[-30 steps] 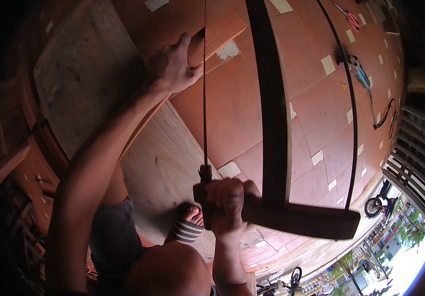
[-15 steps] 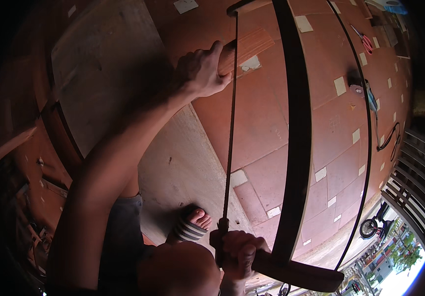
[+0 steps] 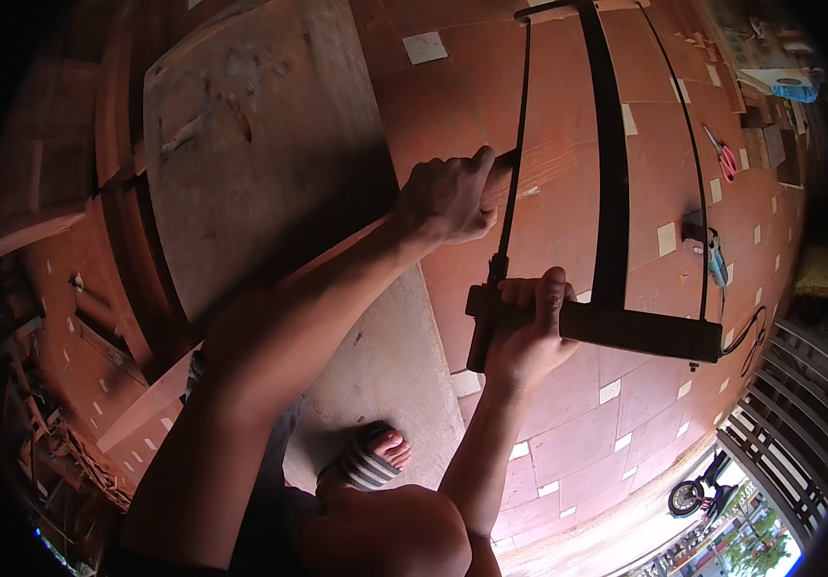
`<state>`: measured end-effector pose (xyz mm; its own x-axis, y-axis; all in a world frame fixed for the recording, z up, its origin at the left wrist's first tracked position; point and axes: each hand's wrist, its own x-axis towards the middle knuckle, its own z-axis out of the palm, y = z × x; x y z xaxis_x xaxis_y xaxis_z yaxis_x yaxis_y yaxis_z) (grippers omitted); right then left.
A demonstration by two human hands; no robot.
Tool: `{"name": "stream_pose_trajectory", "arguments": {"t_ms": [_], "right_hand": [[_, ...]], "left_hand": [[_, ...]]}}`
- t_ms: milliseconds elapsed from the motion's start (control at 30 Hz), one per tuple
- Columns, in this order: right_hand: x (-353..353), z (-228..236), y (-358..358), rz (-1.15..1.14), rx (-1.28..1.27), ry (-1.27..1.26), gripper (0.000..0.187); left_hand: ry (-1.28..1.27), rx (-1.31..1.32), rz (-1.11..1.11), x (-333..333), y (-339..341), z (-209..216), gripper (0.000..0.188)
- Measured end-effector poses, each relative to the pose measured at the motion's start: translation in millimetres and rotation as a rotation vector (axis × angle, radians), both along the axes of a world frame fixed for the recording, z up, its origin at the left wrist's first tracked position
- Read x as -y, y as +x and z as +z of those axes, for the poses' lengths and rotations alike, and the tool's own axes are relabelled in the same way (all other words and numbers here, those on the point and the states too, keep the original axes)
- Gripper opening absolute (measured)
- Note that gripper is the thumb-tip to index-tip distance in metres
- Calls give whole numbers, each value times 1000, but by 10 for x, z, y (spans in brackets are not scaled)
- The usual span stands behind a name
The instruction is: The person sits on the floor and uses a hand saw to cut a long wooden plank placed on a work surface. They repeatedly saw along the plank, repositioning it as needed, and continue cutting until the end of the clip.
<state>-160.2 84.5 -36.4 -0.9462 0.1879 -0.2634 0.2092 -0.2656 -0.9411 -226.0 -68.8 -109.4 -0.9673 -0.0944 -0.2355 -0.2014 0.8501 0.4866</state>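
Observation:
With my left hand (image 3: 447, 199) I clasp a reddish wooden board (image 3: 550, 165); its end juts past my thumb, and much of its length is hidden under my forearm. My right hand (image 3: 529, 332) is wrapped around the near handle end of a large wooden frame saw (image 3: 612, 183). The thin saw blade (image 3: 519, 115) crosses the board just right of my left hand. Whether the teeth have cut into the wood, I cannot tell. Beneath my left arm lies a wide, worn wooden bench plank (image 3: 270, 115).
My foot in a striped sandal (image 3: 375, 459) rests on the plank. On the tiled floor to the right lie red-handled scissors (image 3: 723, 159) and a blue corded power tool (image 3: 715, 258). Lumber (image 3: 135, 260) is stacked at left. A slatted gate (image 3: 784, 423) and a motorbike (image 3: 697, 495) are at lower right.
My right hand has pushed the saw away from me, so its near end now sits much closer to my left hand. My left hand still clasps the board; the whole view has shifted somewhat.

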Motion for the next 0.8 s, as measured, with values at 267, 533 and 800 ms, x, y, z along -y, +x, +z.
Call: {"name": "stream_pose_trajectory", "arguments": {"t_ms": [267,533,800], "right_hand": [[-19,-41,17,43,-4,31,42],[-44,164,-33,118,-76,-116,40],[-618,1311,559,143,-351,107,33]], "left_hand": [[121,-16,14,71,43,15,47],[175,-39,-3,63,94,0,55],[25,-55,22,33,58,14,69]]}}
